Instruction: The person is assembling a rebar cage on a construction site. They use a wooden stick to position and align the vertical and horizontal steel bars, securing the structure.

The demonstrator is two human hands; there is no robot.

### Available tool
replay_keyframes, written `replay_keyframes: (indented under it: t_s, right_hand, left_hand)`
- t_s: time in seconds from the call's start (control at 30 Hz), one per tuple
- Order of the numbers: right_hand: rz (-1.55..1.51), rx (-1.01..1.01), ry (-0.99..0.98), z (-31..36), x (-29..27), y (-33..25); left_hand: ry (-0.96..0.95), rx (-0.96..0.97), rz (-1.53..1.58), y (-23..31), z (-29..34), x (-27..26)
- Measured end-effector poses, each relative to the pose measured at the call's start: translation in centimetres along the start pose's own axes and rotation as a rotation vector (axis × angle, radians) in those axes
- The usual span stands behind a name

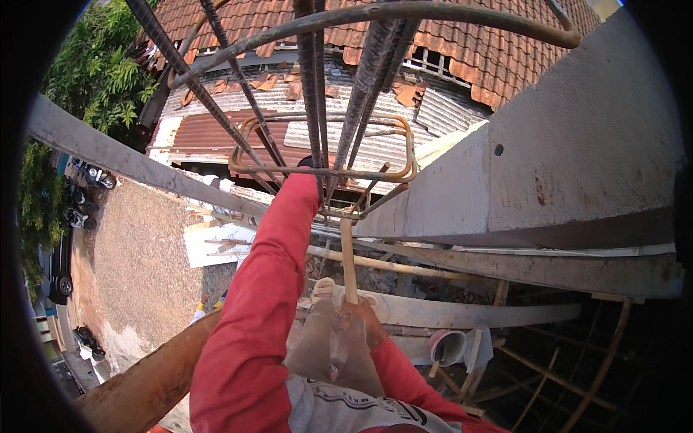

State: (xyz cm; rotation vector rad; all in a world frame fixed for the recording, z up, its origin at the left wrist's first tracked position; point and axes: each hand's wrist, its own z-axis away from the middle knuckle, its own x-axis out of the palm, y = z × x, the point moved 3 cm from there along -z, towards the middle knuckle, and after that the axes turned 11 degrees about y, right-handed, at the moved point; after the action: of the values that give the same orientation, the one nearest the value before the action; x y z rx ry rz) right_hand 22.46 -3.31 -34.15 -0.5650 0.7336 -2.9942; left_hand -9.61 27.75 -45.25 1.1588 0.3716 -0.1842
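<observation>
My right hand is closed around the lower end of a wooden handle, which looks like a hammer's. The handle points up and away from me, and its far end meets the foot of upright ribbed steel bars. My left arm, in a red sleeve, stretches forward to these bars. At its end, my left hand looks dark, perhaps gloved, and lies against the bars; its fingers are hidden. Rusty rectangular steel stirrups surround the bars, and a larger bent stirrup crosses near the top.
A grey concrete beam fills the right side. Below my sandalled feet are planks, bamboo poles and a bucket. A brown pole slants at lower left. Far below lie a paved yard and damaged tiled roofs.
</observation>
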Motion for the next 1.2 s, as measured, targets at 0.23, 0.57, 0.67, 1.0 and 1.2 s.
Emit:
replay_keyframes:
  t_s: [0.23, 0.57, 0.67, 1.0, 1.2]
  right_hand:
    - [-0.14, 0.069, -0.04, 0.2, 0.7, -0.2]
    - [-0.364, 0.11, -0.041, 0.9, 1.4, -0.1]
    - [-0.402, 0.126, -0.033, 0.7, 1.3, 0.7]
    - [0.403, -0.103, 0.121, -2.9, -1.6, 1.7]
    - [1.218, -0.527, 0.707, -5.0, -2.5, 3.3]
  left_hand:
    - [-0.016, 0.0, -0.005, 0.0, -0.4, 0.3]
    - [-0.032, 0.005, -0.016, -0.3, -0.5, 0.4]
    - [-0.032, 0.005, -0.021, -0.2, -0.5, 0.4]
    - [-0.056, 0.02, -0.027, -0.5, -0.4, 0.6]
    - [-0.07, 0.021, -0.03, -0.6, 0.0, 0.7]
